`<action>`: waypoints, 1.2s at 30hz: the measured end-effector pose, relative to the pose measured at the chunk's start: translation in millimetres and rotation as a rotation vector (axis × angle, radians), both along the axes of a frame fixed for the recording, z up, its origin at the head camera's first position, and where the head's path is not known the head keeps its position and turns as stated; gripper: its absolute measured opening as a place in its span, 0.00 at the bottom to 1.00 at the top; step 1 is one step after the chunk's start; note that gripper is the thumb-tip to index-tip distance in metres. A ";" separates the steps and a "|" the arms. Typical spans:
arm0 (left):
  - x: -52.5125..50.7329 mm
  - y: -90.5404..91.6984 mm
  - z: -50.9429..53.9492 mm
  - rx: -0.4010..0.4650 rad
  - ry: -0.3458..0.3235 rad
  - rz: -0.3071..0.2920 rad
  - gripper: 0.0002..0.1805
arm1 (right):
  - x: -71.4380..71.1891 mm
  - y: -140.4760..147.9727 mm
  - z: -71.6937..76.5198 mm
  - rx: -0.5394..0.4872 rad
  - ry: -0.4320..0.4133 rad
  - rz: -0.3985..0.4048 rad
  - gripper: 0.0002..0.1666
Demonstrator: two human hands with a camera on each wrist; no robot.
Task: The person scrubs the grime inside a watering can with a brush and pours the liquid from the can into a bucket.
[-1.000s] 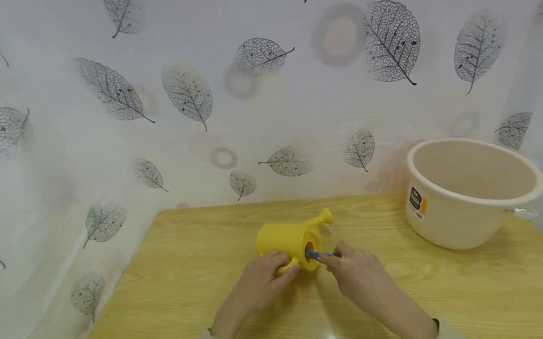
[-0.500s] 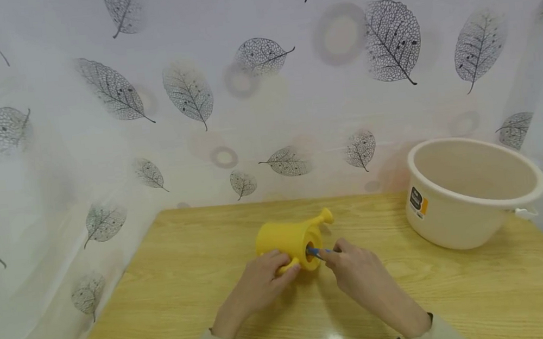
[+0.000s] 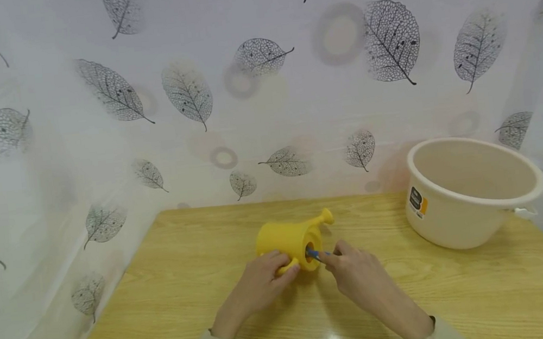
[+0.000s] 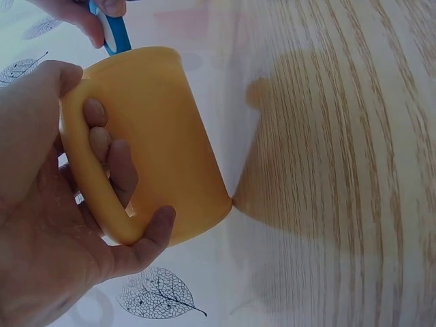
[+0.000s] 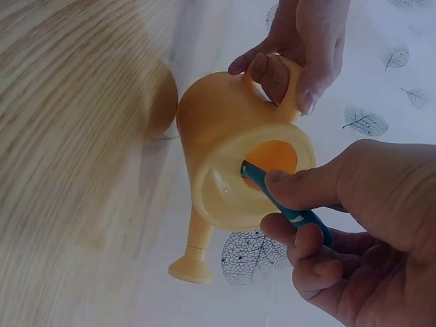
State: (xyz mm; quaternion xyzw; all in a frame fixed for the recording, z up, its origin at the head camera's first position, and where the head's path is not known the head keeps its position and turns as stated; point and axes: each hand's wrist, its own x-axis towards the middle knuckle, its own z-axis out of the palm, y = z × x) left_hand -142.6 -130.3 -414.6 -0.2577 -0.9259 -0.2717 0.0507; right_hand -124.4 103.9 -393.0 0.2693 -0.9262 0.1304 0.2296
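A yellow watering can [image 3: 280, 238] lies tipped on its side on the table, its opening facing right and its spout pointing to the back right. My left hand [image 3: 261, 281] grips the can's handle [image 4: 95, 177], fingers curled through the loop. Between thumb and fingers, my right hand [image 5: 368, 231] pinches a slim blue handle [image 5: 289, 208] with white marks, like that of a toothbrush. It slants into the can's opening [image 5: 276, 155]. The far end of the blue handle is hidden in the head view, so I cannot tell its exact kind.
A large cream bucket [image 3: 453, 223] with a label stands at the right rear of the wood-grain table [image 3: 185, 243]. Behind and to the sides hangs a pale sheet [image 3: 295, 112] printed with leaves.
The blue handle and my right hand have shifted slightly at the can's opening, changing tilt a little. The watering can and my left hand stay in place.
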 end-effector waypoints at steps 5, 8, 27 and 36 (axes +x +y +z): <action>0.8 0.3 0.5 0.008 -0.006 0.008 0.17 | 4.5 0.2 3.7 0.033 0.021 0.002 0.23; 1.0 0.1 0.8 0.006 -0.008 0.015 0.17 | 5.4 0.1 5.8 0.046 0.031 0.006 0.23; -1.1 3.2 -0.8 0.035 -0.002 -0.030 0.18 | -6.9 -0.3 -3.7 0.025 0.053 0.001 0.19; 0.9 0.5 2.5 0.013 -0.024 0.003 0.17 | 1.4 0.1 5.5 0.074 0.068 0.014 0.22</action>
